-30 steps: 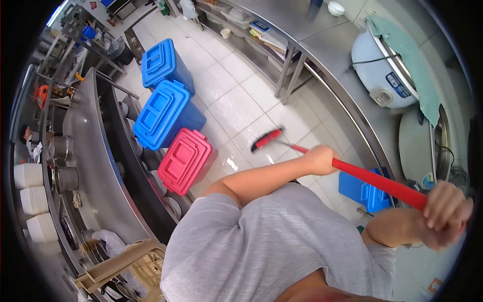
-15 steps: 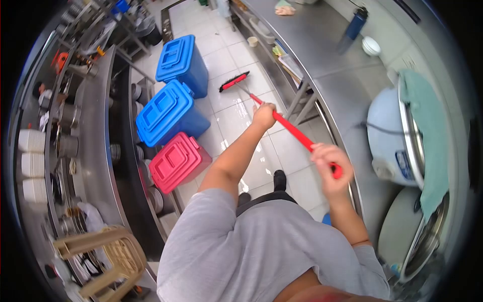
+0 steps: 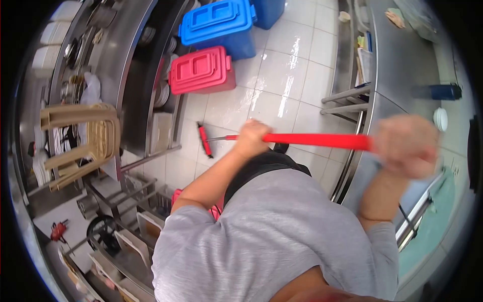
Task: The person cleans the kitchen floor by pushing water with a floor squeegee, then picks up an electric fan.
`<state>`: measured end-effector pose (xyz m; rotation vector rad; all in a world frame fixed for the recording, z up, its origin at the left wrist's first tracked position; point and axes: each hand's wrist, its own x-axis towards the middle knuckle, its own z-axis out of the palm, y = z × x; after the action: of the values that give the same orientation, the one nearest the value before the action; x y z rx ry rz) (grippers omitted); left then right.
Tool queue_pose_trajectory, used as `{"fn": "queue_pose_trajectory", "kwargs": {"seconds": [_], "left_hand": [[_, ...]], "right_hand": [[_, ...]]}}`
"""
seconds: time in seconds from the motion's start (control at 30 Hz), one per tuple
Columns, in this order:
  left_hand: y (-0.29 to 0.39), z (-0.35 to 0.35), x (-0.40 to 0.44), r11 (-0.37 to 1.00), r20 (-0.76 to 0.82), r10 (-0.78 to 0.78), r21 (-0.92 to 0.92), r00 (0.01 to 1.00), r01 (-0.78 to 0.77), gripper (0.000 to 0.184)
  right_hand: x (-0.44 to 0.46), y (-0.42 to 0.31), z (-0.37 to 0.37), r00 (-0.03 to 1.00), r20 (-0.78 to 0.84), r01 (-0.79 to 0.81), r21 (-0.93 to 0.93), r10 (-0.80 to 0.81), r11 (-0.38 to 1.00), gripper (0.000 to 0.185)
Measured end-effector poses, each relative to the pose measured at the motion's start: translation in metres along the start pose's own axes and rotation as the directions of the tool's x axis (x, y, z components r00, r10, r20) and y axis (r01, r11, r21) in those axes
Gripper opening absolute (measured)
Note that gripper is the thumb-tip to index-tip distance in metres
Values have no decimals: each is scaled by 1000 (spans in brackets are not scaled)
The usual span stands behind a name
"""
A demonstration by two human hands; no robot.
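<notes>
One beige plastic chair (image 3: 103, 132) is well left of the left hand (image 3: 251, 138). Nearer that hand, we locate the red broom head (image 3: 205, 141) at the tiled floor (image 3: 226, 109), with a pink lidded bin (image 3: 201, 71) and a blue lidded bin (image 3: 217, 26) farther ahead. We note the left hand wrapped around the lower part of the red broom handle (image 3: 317, 140). The right hand (image 3: 406, 146), blurred, encloses the handle's upper end. Beyond the right hand, we find a steel worktop (image 3: 397, 60), a dark blue bottle (image 3: 444, 92) and a white bowl (image 3: 440, 120).
</notes>
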<state>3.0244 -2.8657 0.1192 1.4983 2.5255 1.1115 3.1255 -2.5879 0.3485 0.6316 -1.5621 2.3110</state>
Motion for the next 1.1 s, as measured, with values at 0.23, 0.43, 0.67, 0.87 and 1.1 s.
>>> {"fn": "queue_pose_trajectory", "kwargs": {"seconds": [0.23, 0.43, 0.67, 0.87, 1.1], "left_hand": [[-157, 19, -105, 640, -182, -738, 114, 649, 760, 31], [-85, 24, -5, 811, -50, -583, 24, 811, 585, 19], [56, 28, 36, 881, 90, -340, -319, 936, 350, 9], [110, -35, 7, 871, 149, -292, -366, 945, 327, 9], [72, -120, -155, 806, 103, -582, -64, 807, 589, 11]], "right_hand": [[-11, 160, 59, 949, 16, -316, -17, 316, 949, 19], [23, 64, 57, 988, -108, -130, -209, 109, 969, 9], [0, -87, 41, 983, 161, 148, -393, -90, 908, 15], [6, -119, 159, 903, 400, 280, -268, -158, 922, 25], [-48, -45, 157, 947, 121, 288, -734, -299, 615, 27]]}}
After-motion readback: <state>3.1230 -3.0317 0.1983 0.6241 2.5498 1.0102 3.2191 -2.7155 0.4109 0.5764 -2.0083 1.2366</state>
